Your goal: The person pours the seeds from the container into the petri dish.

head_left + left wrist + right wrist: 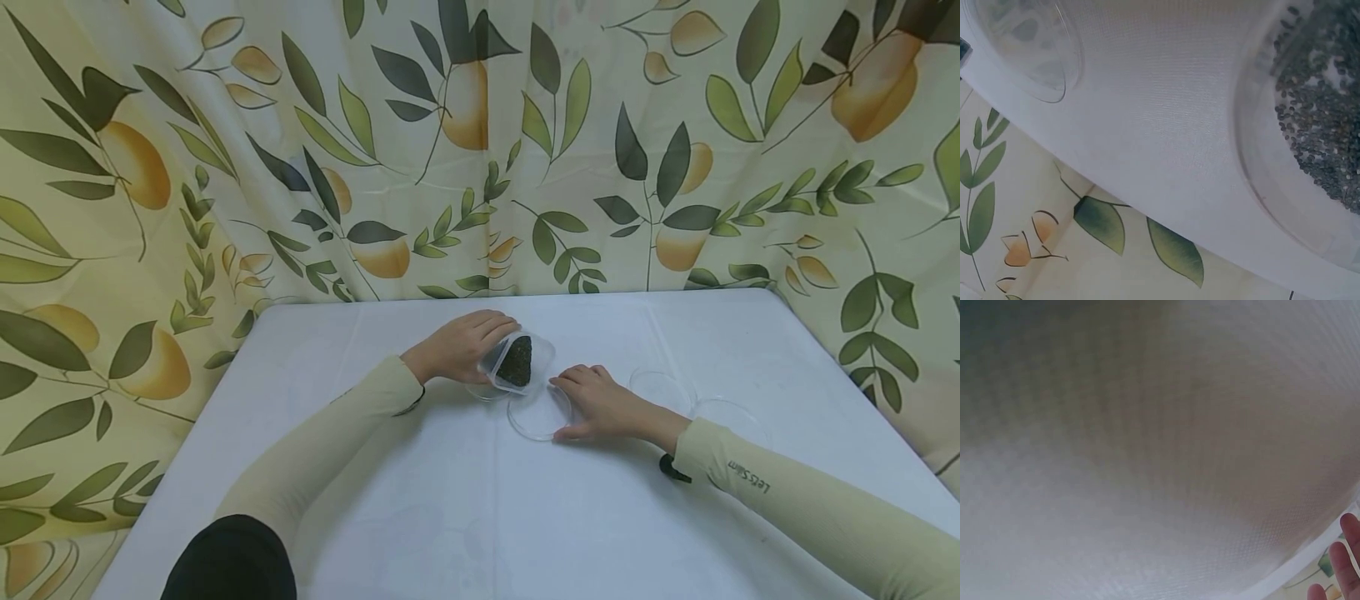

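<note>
My left hand (pixel 465 346) grips a clear plastic container (pixel 543 354), tilted above the table with its inside facing right. Small dark seeds (pixel 515 362) lie heaped in it. Dark seeds (pixel 1319 125) behind a curved clear rim fill the right side of the left wrist view. Just below the container, a clear round dish (pixel 536 438) rests on the white cloth. My right hand (pixel 600 406) holds this dish at its right side, thumb near and fingers far. Only a few fingertips (pixel 1341 553) show in the right wrist view, at the lower right.
Two more clear round dishes or lids (pixel 662 372) (pixel 731 397) lie beyond my right forearm. Part of another clear round piece (pixel 486 395) shows beneath the tilted container. A white cloth (pixel 420 517) covers the table, and a leaf-and-fruit curtain (pixel 450 217) hangs behind its far edge.
</note>
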The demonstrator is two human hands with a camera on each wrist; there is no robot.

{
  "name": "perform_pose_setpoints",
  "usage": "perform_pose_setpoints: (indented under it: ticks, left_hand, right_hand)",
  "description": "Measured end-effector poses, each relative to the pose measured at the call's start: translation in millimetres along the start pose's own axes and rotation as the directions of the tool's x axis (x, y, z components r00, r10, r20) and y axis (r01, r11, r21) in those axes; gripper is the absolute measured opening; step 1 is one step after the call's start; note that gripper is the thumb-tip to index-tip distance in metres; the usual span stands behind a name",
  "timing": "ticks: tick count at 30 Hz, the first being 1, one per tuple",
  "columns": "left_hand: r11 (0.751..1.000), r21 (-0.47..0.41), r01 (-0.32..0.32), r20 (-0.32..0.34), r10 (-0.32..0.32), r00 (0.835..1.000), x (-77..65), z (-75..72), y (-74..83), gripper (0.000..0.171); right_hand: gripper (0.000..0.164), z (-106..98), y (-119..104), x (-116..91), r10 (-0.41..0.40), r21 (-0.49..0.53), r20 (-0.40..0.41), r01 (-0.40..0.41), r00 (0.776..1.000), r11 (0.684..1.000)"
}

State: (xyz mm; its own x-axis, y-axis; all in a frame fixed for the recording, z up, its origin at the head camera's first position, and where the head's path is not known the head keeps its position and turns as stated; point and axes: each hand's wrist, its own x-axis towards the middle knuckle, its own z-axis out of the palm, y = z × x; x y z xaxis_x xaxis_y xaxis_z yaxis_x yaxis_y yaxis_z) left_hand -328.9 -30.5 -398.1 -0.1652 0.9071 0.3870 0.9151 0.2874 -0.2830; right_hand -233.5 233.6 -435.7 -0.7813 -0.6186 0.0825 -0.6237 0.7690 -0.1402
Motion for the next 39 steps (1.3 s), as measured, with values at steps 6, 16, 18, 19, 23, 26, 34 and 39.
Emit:
perform_pose_setpoints:
  ticks: [6,16,18,19,23,26,34,39]
  left_hand:
    - [1.000,0.027,-0.013,-0.005,0.013,1.000,0.4,0.2,-0.7,0.082]
    - [1.000,0.012,-0.008,0.012,0.008,1.000,0.5,-1.8,-0.7,0.080]
    - [1.000,0.012,-0.007,0.014,0.007,1.000,0.3,-2.0,-0.5,0.080]
    - [1.000,0.011,-0.008,0.015,0.008,1.000,0.3,-1.9,-0.4,0.080]
    - [1.000,0.007,-0.011,0.016,0.011,1.000,0.5,-1.2,0.1,0.080]
    - [1.000,0.008,-0.011,0.017,0.011,1.000,0.7,-0.9,0.3,0.080]
    - [1.000,-0.001,-0.013,0.021,0.013,1.000,1.2,-1.4,1.3,0.080]
    - [1.000,0.006,-0.020,0.013,0.020,1.000,1.9,-1.5,1.3,0.079]
  right_hand:
    - [0.080,0.6,0.2,-0.7,0.000,0.003,-0.001,0.000,1.000,1.000]
    - [0.080,0.3,0.3,-0.9,-0.001,-0.042,0.009,0.001,1.000,0.999]
    - [0.080,1.0,0.7,-0.8,-0.006,-0.067,0.011,0.007,1.000,0.998]
    - [0.080,1.3,0.8,-0.9,-0.006,-0.079,0.013,0.007,1.000,0.997]
    - [0.080,2.4,1.3,-1.4,-0.019,-0.112,0.005,0.019,1.000,0.994]
    - [0.079,2.8,1.3,-1.6,-0.035,-0.138,-0.006,0.034,0.999,0.990]
    - [0.079,0.5,-1.6,-1.4,-0.048,-0.162,0.004,0.048,0.999,0.986]
    - [0.080,-0.8,-3.3,-1.3,-0.038,-0.164,0.021,0.041,0.999,0.986]
